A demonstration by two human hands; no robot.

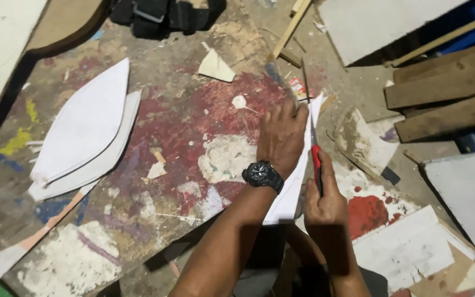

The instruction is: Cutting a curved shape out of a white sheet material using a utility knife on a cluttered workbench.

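Here the left hand [282, 137] lies flat, fingers [288, 113] together and extended, palm down on a narrow white sheet piece [292, 190] that rests on the paint-stained tabletop [182, 126]. A black wristwatch [263, 176] sits on the left wrist. The right hand [322, 198] is just beside the left, on the sheet's right edge, with its fingers clamped around the red handle of a utility knife [315, 157]. The knife's thin blade extends away from the person along the right edge of the white sheet piece, close to the left fingertips.

Left of the hands, well apart, a stack of white leaf-shaped cut-outs [83, 135] lies on the tabletop, the upper piece overlapping the lower. A small cream-coloured triangular offcut [215, 67] lies beyond the hands, and smaller scraps [156, 168] lie scattered between the stack and the left forearm. A paint-smeared curled sheet fragment [364, 144] lies to the right of the knife. Dark wooden planks [446, 91] are stacked at the upper right, with a pale wooden strip [291, 27] near the top centre. A white board [413, 247] lies at the lower right. No containers are identifiable in view.
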